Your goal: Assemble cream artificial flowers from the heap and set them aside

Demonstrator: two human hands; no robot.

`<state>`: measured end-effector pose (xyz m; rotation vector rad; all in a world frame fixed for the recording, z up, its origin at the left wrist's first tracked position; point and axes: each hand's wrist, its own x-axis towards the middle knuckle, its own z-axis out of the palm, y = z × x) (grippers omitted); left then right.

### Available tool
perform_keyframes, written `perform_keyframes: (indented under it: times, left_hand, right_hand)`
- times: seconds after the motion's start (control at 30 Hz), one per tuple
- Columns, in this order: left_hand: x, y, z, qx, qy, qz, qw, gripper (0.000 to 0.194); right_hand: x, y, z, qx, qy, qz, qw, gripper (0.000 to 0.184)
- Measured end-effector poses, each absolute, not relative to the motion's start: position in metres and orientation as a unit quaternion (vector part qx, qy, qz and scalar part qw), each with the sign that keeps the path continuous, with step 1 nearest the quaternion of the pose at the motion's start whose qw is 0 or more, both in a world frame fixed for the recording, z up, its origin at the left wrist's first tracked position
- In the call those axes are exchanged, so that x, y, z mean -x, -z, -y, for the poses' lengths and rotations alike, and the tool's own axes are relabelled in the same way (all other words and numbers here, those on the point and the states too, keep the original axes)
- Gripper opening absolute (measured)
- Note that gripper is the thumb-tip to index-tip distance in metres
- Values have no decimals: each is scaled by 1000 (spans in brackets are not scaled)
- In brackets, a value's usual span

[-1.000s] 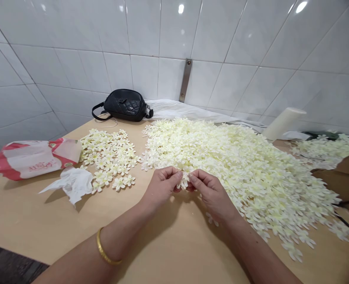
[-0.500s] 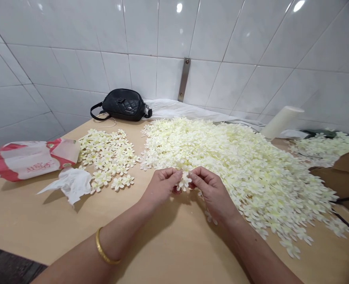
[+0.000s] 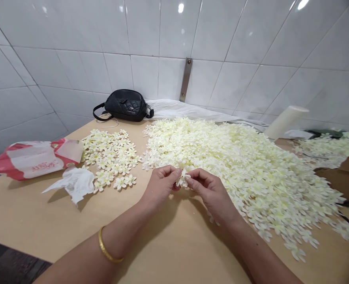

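Between my two hands, just in front of the big heap, is a small white artificial flower (image 3: 182, 178) with a pale yellow centre. My left hand (image 3: 162, 183) pinches its left side between thumb and fingers. On the other side, the thumb and forefinger of my right hand (image 3: 211, 191) are closed on its edge. The heap of loose cream flowers (image 3: 236, 157) spreads behind and to the right of my hands. To the left lies a smaller patch of flowers (image 3: 112, 152), spread nearly flat, with two blossoms at its near edge.
A red and white tissue pack (image 3: 38, 159) with a crumpled tissue (image 3: 76, 183) lies at the left. A black quilted bag (image 3: 125, 105) rests by the tiled wall. At the right are a white roll (image 3: 287, 121) and brown cardboard (image 3: 337, 179). The wooden table (image 3: 168, 248) extends towards me.
My right fingers have closed in over the flower's right edge, and the flower has turned slightly. The whole view has shifted a little, so things appear farther right.
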<state>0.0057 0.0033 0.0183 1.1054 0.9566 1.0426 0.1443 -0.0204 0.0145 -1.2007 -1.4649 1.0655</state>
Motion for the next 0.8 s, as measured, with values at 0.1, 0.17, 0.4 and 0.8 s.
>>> perform_keyframes:
  times: [0.1, 0.17, 0.4, 0.8]
  left_hand:
    - [-5, -17, -5, -478, -462, -419, 619, 32]
    - [-5, -16, -5, -459, -465, -431, 622, 35]
    - [-6, -18, -5, -358, -437, -357, 744, 39]
    - [-5, -18, -3, -384, -438, -331, 743, 29]
  right_hand:
    - [-143, -15, 23, 486, -292, 673, 475, 13]
    - [-144, -15, 25, 466, -132, 732, 479, 14]
    - [-148, -20, 27, 349, 261, 819, 373, 27]
    - [-147, -18, 28, 342, 266, 824, 364, 26]
